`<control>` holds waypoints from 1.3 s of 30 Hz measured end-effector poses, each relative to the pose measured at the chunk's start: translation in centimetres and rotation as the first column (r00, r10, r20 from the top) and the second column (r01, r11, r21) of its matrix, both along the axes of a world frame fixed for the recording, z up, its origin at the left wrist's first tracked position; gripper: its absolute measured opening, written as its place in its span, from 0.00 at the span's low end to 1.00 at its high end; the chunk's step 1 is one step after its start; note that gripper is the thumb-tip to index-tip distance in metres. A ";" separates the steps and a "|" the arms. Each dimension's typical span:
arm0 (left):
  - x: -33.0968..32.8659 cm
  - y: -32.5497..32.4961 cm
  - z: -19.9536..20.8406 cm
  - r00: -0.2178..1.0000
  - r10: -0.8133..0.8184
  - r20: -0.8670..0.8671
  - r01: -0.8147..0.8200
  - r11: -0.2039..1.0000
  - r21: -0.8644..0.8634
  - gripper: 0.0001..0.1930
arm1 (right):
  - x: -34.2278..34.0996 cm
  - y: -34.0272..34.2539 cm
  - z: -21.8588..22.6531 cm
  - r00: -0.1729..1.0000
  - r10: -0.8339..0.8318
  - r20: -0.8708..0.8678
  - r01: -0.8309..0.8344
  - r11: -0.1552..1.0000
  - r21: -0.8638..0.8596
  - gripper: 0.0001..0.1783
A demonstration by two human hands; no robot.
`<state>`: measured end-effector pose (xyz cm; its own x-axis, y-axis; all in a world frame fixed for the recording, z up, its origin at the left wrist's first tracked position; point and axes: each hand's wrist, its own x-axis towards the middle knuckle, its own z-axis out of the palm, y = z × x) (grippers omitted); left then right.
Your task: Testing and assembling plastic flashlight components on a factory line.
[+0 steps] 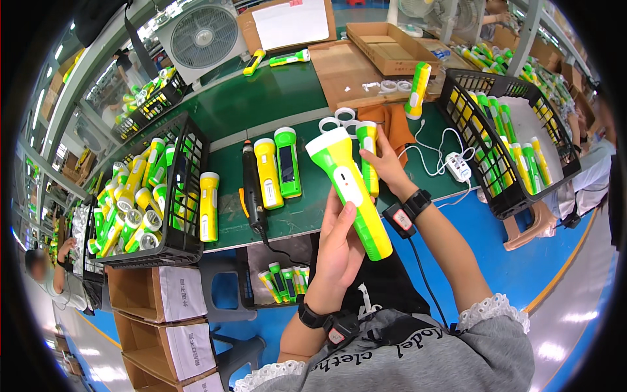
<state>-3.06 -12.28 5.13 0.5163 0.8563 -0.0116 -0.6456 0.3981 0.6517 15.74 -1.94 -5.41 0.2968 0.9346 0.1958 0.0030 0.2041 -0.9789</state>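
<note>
In my left hand point(341, 245), closed round its body, is a green, white and yellow flashlight point(349, 189), tilted with its wide head up and to the left. My right hand point(388, 163) grips a second flashlight point(368, 153), yellow and green, just behind the first; part of it is hidden by the first. To the left on the green bench stand a yellow flashlight point(268, 173) and a green flashlight with a dark panel point(287, 163). A black electric screwdriver point(252, 189) lies beside them. Another yellow flashlight point(209, 206) is next to the left basket.
Black baskets of flashlights stand at left point(186, 222) and right point(509, 206). White rings point(345, 117), an orange cloth point(392, 124) and a white power strip point(458, 166) with cables lie on the bench. A cardboard tray point(392, 55) and a fan point(204, 37) are behind.
</note>
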 end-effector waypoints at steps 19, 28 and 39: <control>-4.2 -0.4 9.3 0.888 0.115 -0.444 0.314 0.554 0.771 0.25 | 0.8 -17.9 8.6 0.876 -0.132 0.465 -0.097 0.894 0.437 0.28; -10.9 -5.7 8.6 0.965 0.075 -0.250 0.170 0.546 0.820 0.22 | -1.6 -18.0 7.0 0.984 -0.120 -0.128 0.121 0.993 -0.005 0.35; -15.2 -8.7 11.3 0.995 -0.031 -0.100 0.102 0.490 0.866 0.18 | -7.2 -18.1 12.9 0.967 0.185 -0.175 -0.173 0.982 0.081 0.48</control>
